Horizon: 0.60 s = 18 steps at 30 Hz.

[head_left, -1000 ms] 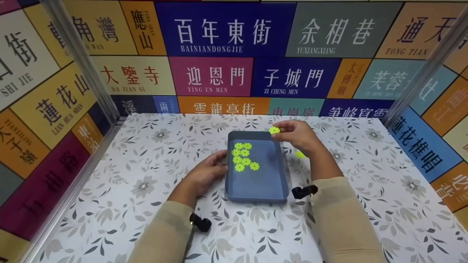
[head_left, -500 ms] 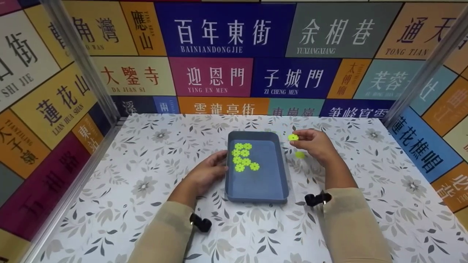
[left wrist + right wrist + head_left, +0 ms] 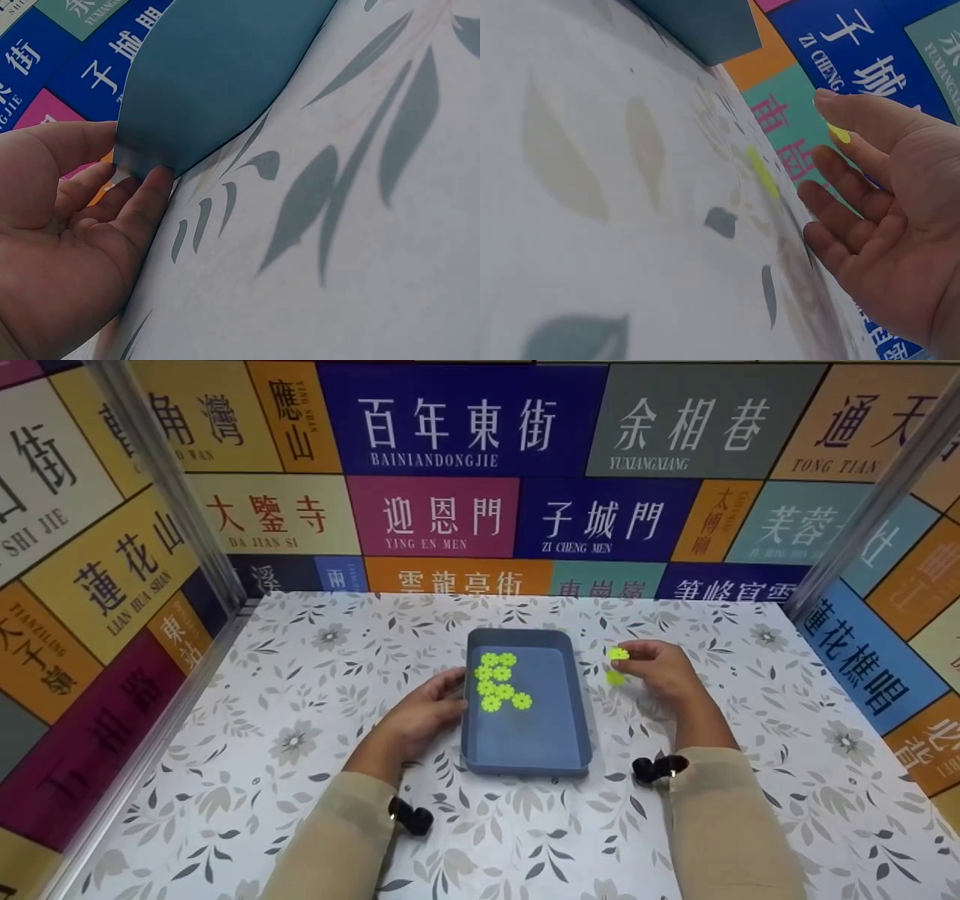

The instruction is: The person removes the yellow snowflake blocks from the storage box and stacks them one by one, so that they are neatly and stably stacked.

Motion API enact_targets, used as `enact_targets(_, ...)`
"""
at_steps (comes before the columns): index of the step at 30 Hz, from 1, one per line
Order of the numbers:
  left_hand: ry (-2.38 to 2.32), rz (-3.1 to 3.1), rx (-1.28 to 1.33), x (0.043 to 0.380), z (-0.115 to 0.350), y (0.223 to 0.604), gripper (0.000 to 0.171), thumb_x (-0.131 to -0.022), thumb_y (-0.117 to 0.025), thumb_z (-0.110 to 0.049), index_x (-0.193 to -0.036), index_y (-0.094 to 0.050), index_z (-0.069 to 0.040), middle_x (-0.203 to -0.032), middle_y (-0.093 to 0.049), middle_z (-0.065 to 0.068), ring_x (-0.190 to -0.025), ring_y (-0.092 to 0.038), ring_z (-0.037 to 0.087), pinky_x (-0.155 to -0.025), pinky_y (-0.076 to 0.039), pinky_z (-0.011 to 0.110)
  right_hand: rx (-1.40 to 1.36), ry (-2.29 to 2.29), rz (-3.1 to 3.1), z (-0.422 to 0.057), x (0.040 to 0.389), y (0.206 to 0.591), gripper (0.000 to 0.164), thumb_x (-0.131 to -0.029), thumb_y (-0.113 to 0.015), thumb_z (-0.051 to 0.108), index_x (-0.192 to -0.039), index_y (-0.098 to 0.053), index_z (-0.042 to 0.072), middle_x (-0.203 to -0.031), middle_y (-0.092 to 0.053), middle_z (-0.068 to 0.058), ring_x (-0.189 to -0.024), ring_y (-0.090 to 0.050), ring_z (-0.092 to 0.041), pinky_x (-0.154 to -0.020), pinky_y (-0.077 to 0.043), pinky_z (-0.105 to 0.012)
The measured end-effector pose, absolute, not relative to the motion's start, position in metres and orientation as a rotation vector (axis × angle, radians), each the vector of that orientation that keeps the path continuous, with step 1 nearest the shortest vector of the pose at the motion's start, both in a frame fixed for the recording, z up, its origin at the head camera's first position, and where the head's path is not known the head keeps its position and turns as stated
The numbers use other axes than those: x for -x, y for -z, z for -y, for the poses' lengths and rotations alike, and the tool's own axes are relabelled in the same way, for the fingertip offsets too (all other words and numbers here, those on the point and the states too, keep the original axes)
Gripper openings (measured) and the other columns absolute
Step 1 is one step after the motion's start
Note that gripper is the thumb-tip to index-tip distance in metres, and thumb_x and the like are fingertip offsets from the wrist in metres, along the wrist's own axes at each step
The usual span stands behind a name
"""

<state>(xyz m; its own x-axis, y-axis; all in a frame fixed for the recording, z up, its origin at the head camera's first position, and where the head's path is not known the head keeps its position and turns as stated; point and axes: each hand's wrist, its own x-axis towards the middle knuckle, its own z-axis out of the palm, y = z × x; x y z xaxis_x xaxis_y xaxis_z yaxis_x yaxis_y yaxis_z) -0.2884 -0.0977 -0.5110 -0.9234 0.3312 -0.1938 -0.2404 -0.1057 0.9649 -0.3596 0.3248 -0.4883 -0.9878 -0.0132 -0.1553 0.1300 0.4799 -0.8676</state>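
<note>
A yellow-green flower piece [image 3: 618, 653] is pinched between thumb and finger of the right hand [image 3: 660, 669], right of centre in the head view, and a second yellow-green piece [image 3: 616, 679] is seen just below it in the frame, on the patterned counter [image 3: 240, 682], far nearer to that hand than to the other. Both are set to the right of the blue-grey tray [image 3: 529, 746], whose long axis is aligned top to bottom, with flower pieces [image 3: 501, 673] gathered at its upper left. The tray's left outer wall is touched by the left hand [image 3: 420, 716], thumb and fingers apart.
</note>
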Motion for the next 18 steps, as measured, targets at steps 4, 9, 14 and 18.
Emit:
enact_targets(4, -2.080, -1.800, -0.094, 0.288, 0.098, 0.511, 0.072, -0.099, -0.062, 0.003, -0.165, -0.039, -0.013, -0.172, -0.041, 0.009, -0.158, -0.042, 0.028, -0.131, -0.037, 0.045, -0.107, 1.507, -2.579, -0.329, 0.359, 0.494, 0.067, -0.092, -0.085, 0.041, -0.148, -0.063, 0.013, -0.155, -0.060, -0.013, -0.147, -0.052, -0.033, -0.128, -0.040, -0.049)
enact_targets(9, -2.066, -1.812, -0.071, 0.288, 0.098, 0.510, 0.072, -0.099, -0.063, 0.001, -0.165, -0.040, -0.015, -0.172, -0.041, 0.007, -0.159, -0.041, 0.027, -0.132, -0.036, 0.045, -0.102, 1.432, -2.598, -0.331, 0.358, 0.499, 0.062, -0.092, -0.085, 0.039, -0.146, -0.064, 0.014, -0.153, -0.061, -0.013, -0.147, -0.052, -0.034, -0.129, -0.037, -0.050)
enact_targets(14, -2.070, -1.817, -0.068, 0.288, 0.098, 0.511, 0.072, -0.099, -0.063, 0.001, -0.165, -0.040, -0.015, -0.172, -0.041, 0.008, -0.159, -0.041, 0.028, -0.132, -0.037, 0.044, -0.056, 1.375, -2.616, -0.333, 0.356, 0.501, 0.057, -0.092, -0.085, 0.034, -0.142, -0.067, 0.016, -0.148, -0.064, -0.014, -0.139, -0.056, -0.033, -0.124, -0.043, -0.049)
enact_targets(18, -2.084, -1.796, -0.093, 0.289, 0.098, 0.512, 0.073, -0.100, -0.062, 0.002, -0.166, -0.036, -0.011, -0.172, -0.040, 0.010, -0.160, -0.040, 0.028, -0.132, -0.036, 0.044, 0.010, 1.351, -2.617, -0.336, 0.355, 0.502, 0.054, -0.093, -0.084, 0.031, -0.142, -0.067, 0.015, -0.145, -0.062, -0.016, -0.134, -0.057, -0.033, -0.116, -0.048, -0.046)
